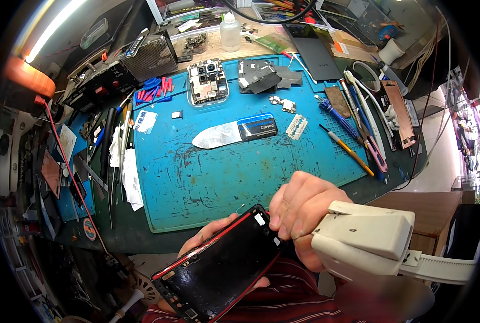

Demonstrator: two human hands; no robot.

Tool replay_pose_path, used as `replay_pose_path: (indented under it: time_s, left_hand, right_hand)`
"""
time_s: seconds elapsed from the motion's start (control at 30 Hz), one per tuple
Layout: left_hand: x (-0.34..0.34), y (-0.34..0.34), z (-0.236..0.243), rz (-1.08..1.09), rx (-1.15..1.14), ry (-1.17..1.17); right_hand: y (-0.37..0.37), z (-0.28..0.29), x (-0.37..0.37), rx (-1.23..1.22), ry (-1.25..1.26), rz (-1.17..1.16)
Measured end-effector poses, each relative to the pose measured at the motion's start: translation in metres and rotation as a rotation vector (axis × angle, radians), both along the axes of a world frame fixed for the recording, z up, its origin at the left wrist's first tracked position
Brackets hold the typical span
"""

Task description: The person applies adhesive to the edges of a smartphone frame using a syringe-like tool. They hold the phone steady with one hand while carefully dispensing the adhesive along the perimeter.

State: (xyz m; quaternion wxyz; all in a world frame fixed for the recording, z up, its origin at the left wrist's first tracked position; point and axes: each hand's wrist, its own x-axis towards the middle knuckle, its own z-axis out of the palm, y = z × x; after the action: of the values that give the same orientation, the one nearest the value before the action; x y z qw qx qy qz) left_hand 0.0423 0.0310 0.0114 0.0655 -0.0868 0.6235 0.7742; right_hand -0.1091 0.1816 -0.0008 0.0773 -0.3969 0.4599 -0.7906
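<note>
My left hand [206,232] grips an opened phone frame [218,269] from beneath, its fingers wrapped round the long edges. The frame is tilted, black inside, with red strips along both sides. At its upper right corner my right hand [304,212] is closed, fingertips pressed together against the frame's end. What they pinch, if anything, is hidden. A cream plastic housing [363,234] with a ribbed strap covers my right wrist area. Beyond my hands, a flat metal pry blade [218,135] with a black and blue handle lies on the blue mat [197,188].
A clear tray [209,104] holds phone boards and cameras; black phone parts [261,75] lie beside it. A thin perforated blade [296,127], an orange-handled tool [347,151] and tweezers [372,140] lie to the right. A bottle [230,33] and a dark phone panel [312,53] stand farther back.
</note>
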Motion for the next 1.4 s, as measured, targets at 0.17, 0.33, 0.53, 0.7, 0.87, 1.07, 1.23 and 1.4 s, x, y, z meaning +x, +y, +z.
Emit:
replay_pose_path:
  time_s: [0.17,0.33,0.53,0.7,0.87,1.07,1.23,1.4]
  left_hand:
    - [-0.003,0.0,-0.002,-0.011,0.017,-0.006]
    - [0.0,0.0,0.0,0.0,0.016,-0.019]
    - [-0.002,0.0,-0.001,-0.001,0.026,-0.026]
    - [0.0,0.002,-0.001,0.01,0.039,-0.039]
    - [0.0,0.002,-0.001,0.029,0.049,-0.052]
    - [0.001,0.001,-0.007,-0.005,0.019,-0.003]
    - [0.001,0.003,-0.005,0.006,0.047,-0.024]
    - [0.0,0.002,-0.005,0.006,0.098,-0.059]
  right_hand:
    - [0.002,-0.004,0.001,-0.016,-0.004,-0.035]
    - [0.002,-0.001,0.002,-0.003,-0.011,-0.021]
    - [0.007,0.001,0.0,0.038,0.0,0.001]
    - [0.011,0.005,-0.001,0.076,0.012,0.019]
    - [0.012,0.004,-0.001,0.085,0.027,0.015]
    - [0.009,0.001,0.003,0.036,0.016,-0.025]
    - [0.01,0.0,0.005,0.028,0.012,-0.042]
    - [0.011,-0.001,0.005,0.036,0.019,-0.051]
